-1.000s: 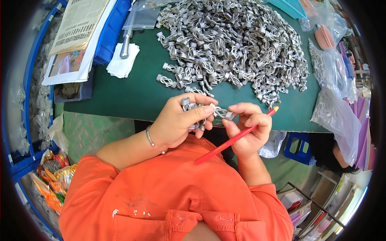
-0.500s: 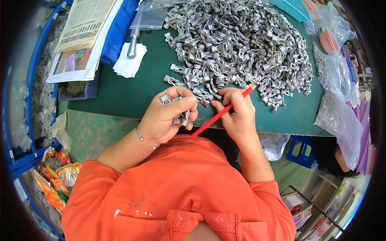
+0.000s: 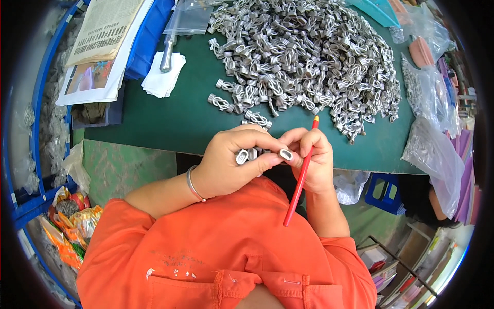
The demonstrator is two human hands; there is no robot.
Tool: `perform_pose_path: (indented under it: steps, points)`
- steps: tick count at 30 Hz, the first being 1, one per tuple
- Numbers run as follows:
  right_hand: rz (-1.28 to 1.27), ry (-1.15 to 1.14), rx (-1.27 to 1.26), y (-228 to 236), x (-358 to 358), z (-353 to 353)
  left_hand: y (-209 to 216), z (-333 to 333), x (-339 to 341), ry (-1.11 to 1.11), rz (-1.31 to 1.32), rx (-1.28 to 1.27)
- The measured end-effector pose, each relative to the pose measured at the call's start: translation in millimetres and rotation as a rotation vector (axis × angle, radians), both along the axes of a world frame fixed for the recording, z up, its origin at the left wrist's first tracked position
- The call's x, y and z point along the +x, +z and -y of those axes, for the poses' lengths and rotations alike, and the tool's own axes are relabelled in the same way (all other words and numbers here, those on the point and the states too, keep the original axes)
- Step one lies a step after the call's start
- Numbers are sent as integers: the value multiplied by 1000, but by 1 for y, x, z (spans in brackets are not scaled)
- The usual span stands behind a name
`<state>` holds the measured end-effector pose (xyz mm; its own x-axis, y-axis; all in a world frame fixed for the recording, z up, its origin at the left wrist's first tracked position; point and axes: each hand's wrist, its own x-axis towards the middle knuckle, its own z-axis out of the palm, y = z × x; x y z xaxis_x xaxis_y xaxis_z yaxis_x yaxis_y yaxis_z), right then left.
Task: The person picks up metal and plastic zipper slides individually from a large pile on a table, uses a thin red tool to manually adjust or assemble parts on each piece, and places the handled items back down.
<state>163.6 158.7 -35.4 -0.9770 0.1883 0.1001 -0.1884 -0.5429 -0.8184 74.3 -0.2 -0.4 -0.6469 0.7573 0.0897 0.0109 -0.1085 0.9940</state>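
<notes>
My left hand point(image 3: 239, 152) is closed around a few small silver metal fittings point(image 3: 242, 156), each with an oval socket and twisted loops. One more fitting point(image 3: 286, 154) sits between the fingertips of both hands, its oval opening facing up. My right hand point(image 3: 313, 157) pinches that piece and also keeps a slim red pencil point(image 3: 300, 190) with a yellow end between its fingers. The pencil points down toward my orange shirt. Just beyond my hands lies a large heap of the same silver fittings point(image 3: 303, 56) on the green table point(image 3: 154, 126).
At the left stand a blue bin point(image 3: 146, 44), papers point(image 3: 98, 51), white slips point(image 3: 163, 82) and a metal rod-like tool point(image 3: 167, 56). Clear plastic bags point(image 3: 432, 144) hang at the right table edge. Blue shelving point(image 3: 37, 103) is on my far left, and a blue crate point(image 3: 385, 193) sits below the table.
Both hands have come together over the table's front edge, and a fitting is now between their fingertips. The pencil has swung steeper, its lower end moving right and toward me.
</notes>
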Motion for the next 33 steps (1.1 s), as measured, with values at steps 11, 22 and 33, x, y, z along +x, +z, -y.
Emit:
perform_pose_path:
  steps: [11, 22, 33]
  points:
    - [-144, -315, 479, 15, 2, -6, 7, 0, 7, 53, 250, -53]
    - [-417, -145, 1145, 48, -19, 12, 0, -5, -1, -130, 1228, 161]
    - [-246, -667, 825, 31, -34, 3, 21, -27, 5, -448, 1082, 324]
